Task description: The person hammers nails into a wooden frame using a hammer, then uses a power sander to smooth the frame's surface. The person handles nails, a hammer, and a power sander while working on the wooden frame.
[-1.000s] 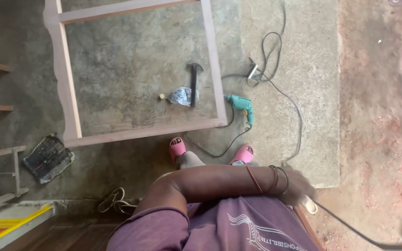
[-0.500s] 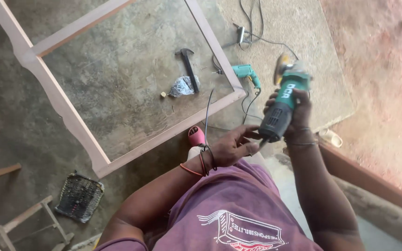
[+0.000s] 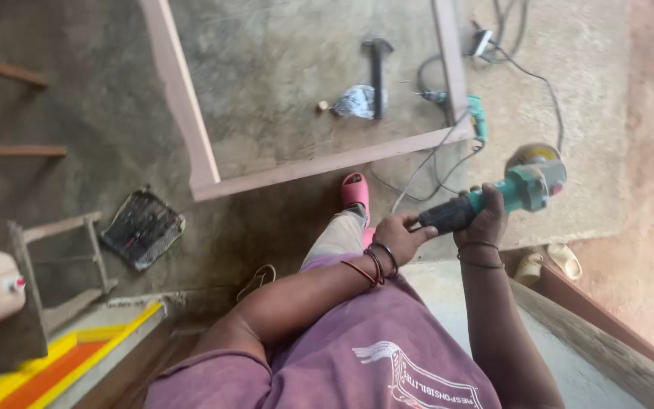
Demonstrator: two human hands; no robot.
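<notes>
Faded purple short-sleeved shirt point(image 3: 357, 348), white printed emblem and lettering on the chest. Light grey trousers point(image 3: 338, 235) below the shirt hem. Pink slide sandal point(image 3: 355, 189) beyond the trouser cuff. Left wrist: stacked bangles point(image 3: 376, 265), dark and reddish. Right wrist: two thin dark bangles point(image 3: 478, 254), slightly apart.

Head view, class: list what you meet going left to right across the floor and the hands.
Dark mesh tray → wooden frame's left rail → hammer → left hand → right hand → green angle grinder → pale sandals.
</notes>
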